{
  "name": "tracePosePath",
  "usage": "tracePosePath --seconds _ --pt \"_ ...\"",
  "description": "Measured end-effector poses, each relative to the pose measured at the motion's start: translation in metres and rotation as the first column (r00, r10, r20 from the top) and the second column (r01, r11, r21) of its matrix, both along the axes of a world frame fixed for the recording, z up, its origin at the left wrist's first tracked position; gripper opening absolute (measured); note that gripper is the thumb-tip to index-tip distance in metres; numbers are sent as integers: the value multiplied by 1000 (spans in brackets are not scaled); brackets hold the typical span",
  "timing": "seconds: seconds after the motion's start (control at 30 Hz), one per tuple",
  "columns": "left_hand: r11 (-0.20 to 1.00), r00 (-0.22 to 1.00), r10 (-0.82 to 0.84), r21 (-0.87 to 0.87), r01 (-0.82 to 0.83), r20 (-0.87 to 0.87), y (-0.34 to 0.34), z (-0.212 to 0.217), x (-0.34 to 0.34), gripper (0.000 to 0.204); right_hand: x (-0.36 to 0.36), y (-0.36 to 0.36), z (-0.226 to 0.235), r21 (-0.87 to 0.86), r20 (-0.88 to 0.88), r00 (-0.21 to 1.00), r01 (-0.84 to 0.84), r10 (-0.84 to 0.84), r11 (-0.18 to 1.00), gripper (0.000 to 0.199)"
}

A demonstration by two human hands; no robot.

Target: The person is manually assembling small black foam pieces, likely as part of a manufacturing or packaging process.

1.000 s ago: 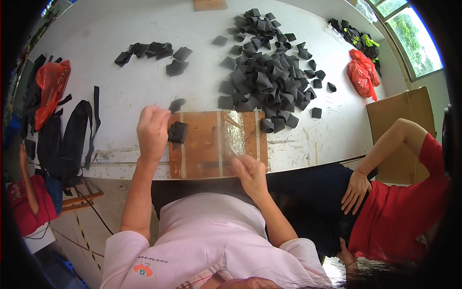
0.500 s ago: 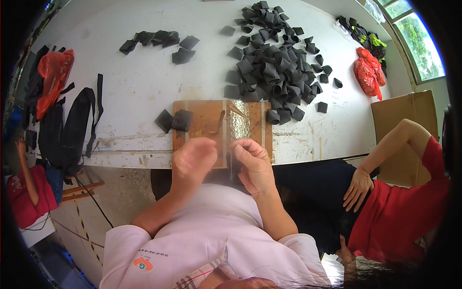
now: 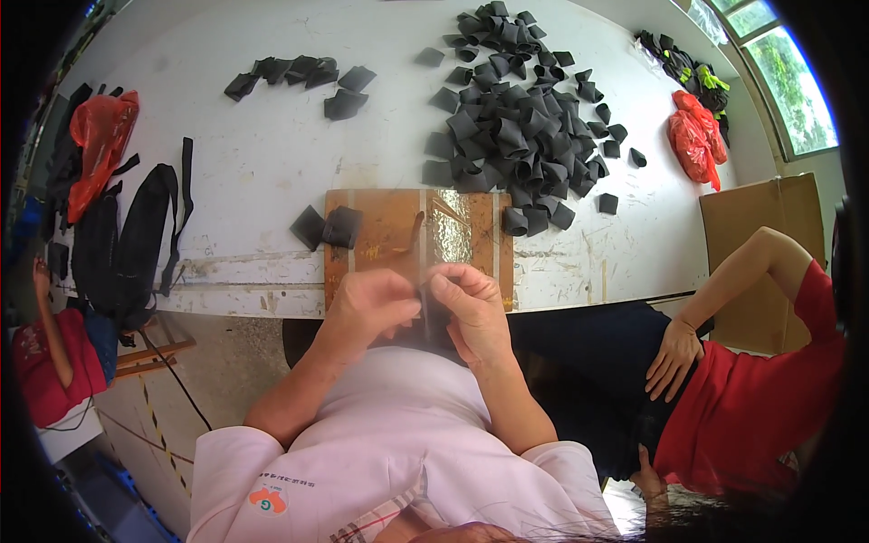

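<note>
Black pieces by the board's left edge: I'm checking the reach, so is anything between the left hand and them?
Nothing visible: the left hand is just below the black pieces, with only bare board between.

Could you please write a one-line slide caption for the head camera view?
Left hand and right hand pinch a clear strip over a wooden board, beside a black-piece pile.

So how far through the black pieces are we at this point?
Done, it seems: a small row of black pieces set apart at the far left, plus two beside the wooden board. In hand: the left hand and right hand meet over the board's near edge, pinching something small. Left: the big heap of black pieces, clearly most of the work.
</note>
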State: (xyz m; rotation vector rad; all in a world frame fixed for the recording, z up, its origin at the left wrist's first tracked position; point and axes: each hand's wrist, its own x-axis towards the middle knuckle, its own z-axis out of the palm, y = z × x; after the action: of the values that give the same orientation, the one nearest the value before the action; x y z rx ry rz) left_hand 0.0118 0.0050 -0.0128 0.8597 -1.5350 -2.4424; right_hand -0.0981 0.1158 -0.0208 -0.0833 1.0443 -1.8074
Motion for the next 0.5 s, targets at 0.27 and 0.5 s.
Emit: tracePosePath --seconds 0.27,0.5 --pt "992 996 81 -100 -77 40 2 -8 -1 5 3 -8 -8 237 -664 745 134 60 962 15" --pt "918 972 213 -321 -234 -101 17 -12 -4 6 18 -2 1 113 -948 314 176 54 978 15"
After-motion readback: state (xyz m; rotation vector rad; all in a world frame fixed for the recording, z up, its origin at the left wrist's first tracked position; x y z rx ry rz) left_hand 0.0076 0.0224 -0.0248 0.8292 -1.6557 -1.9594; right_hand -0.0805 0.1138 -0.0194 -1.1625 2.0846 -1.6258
